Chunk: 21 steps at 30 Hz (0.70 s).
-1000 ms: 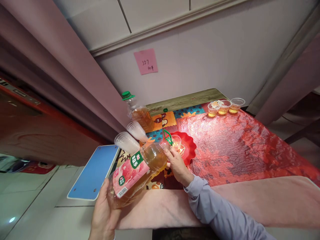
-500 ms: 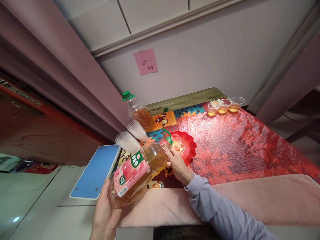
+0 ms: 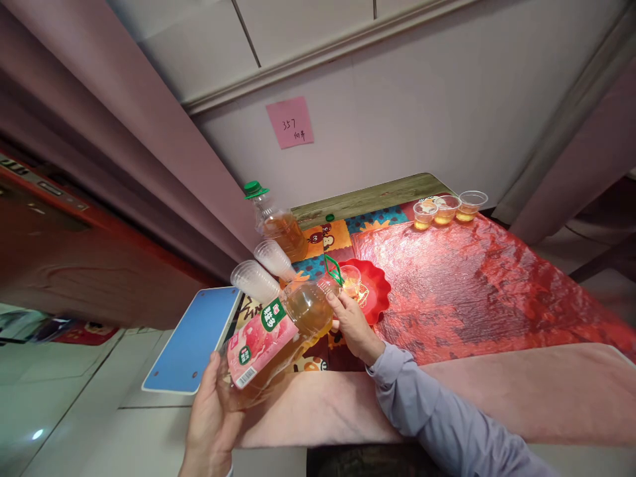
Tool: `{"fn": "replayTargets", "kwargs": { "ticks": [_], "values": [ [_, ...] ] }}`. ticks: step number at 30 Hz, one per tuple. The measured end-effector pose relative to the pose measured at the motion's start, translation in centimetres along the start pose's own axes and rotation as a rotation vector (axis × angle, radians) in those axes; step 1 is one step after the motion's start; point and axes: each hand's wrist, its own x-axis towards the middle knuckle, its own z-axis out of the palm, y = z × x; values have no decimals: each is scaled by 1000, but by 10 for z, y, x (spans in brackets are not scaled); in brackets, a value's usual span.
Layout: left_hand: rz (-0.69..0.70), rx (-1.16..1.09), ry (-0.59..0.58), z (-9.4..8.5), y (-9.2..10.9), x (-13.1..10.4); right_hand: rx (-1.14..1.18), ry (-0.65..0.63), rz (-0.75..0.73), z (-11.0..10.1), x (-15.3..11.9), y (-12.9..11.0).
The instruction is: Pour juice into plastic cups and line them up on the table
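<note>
A large clear juice bottle [image 3: 271, 338] with a pink label lies tilted between my hands, its neck pointing right. My left hand [image 3: 211, 417] is wrapped round the bottle's base. With the fingers of my right hand [image 3: 355, 328] I grip its neck, just below a green handle ring [image 3: 332, 268]. The mouth hangs over a plastic cup [image 3: 350, 281] that stands in a red scalloped plate [image 3: 377, 291]. Amber liquid shows in the bottle; how full the cup is I cannot tell.
Behind the bottle are two stacks of clear cups [image 3: 256, 281] and a second juice bottle [image 3: 281, 228] with a green cap. Three cups of amber liquid [image 3: 446, 211] stand at the table's far right. A blue board [image 3: 191, 341] lies left; a small green cap [image 3: 330, 217] lies at the back.
Almost nothing differs. Both hands keep the bottle tilted over the cup, and the view has shifted very slightly.
</note>
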Motion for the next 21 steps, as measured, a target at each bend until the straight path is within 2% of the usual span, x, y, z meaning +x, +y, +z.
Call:
{"fn": "replayTargets", "kwargs": {
  "ticks": [9, 21],
  "values": [
    [45, 65, 47, 8, 1, -5, -6, -4, -3, 0, 0, 0],
    [-22, -31, 8, 0, 0, 1, 4, -21, 21, -3, 1, 1]
  ]
}}
